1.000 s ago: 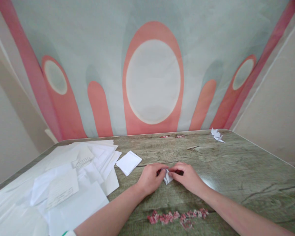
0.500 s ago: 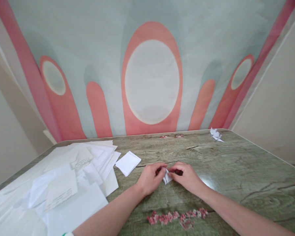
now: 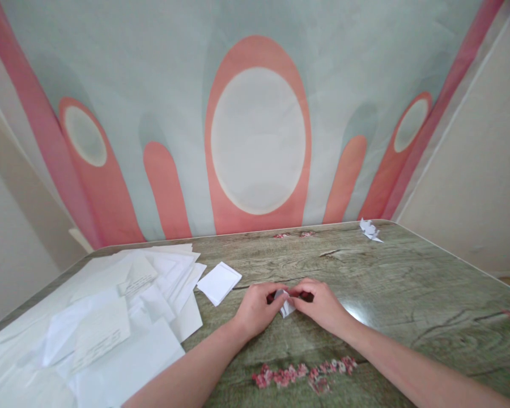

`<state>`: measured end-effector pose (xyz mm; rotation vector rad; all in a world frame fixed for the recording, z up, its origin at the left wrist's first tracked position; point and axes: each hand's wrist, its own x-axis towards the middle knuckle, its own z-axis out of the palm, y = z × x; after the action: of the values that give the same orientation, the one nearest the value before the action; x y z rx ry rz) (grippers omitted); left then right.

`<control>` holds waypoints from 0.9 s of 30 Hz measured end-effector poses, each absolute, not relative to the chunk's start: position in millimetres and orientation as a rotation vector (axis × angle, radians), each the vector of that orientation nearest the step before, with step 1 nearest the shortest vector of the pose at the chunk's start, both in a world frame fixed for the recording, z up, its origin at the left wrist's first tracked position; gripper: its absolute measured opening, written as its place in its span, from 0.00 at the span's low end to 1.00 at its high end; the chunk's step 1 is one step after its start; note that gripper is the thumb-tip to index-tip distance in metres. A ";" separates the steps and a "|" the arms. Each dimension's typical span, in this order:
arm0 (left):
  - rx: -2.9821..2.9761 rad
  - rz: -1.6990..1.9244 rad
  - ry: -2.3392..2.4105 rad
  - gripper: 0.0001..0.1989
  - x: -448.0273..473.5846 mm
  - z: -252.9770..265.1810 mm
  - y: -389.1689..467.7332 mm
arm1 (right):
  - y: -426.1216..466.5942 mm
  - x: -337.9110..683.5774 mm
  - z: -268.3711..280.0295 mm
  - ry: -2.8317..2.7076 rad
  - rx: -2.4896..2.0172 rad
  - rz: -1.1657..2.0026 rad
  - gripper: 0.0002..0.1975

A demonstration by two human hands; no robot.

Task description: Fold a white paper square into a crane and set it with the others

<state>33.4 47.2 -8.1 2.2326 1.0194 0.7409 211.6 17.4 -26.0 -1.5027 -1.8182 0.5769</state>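
A small folded piece of white paper (image 3: 287, 310) is pinched between my two hands, just above or on the wood-patterned table (image 3: 408, 294). My left hand (image 3: 261, 306) grips its left side, thumb and fingers closed. From the right, my right hand (image 3: 318, 300) pinches its upper edge, with the thumb close to the left thumb. Fingers cover most of the paper, so its full shape is hidden. Left of my hands lies a small stack of square white paper (image 3: 219, 283).
A spread pile of white paper sheets (image 3: 153, 340), some with printed lines, covers the table's left side. Crumpled-looking folded white paper (image 3: 370, 230) sits at the far right edge. Behind the table hangs a grey-green and coral backdrop (image 3: 178, 85). Pink flowers (image 3: 304, 374) are printed near the front.
The view has shifted slightly, so everything sits a little further left. My hands keep hold of the folded paper, and the right fingers have moved a touch closer to the left thumb.
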 end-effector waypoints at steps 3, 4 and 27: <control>2.249 0.736 0.970 0.13 33.0 -5.4 46.8 | 16.8 211.8 -25.9 -1.821 -1.499 0.572 0.07; 2.255 0.734 0.955 0.13 33.0 -4.6 46.7 | 16.6 211.8 -25.9 -1.820 -1.497 0.571 0.07; 2.222 0.758 0.889 0.15 33.2 -3.5 45.3 | 17.8 212.3 -28.9 -1.819 -1.505 0.569 0.06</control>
<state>33.2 45.3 -3.5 2.2224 0.8893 0.7580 212.3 17.8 -28.9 -1.5054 -1.8194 0.5693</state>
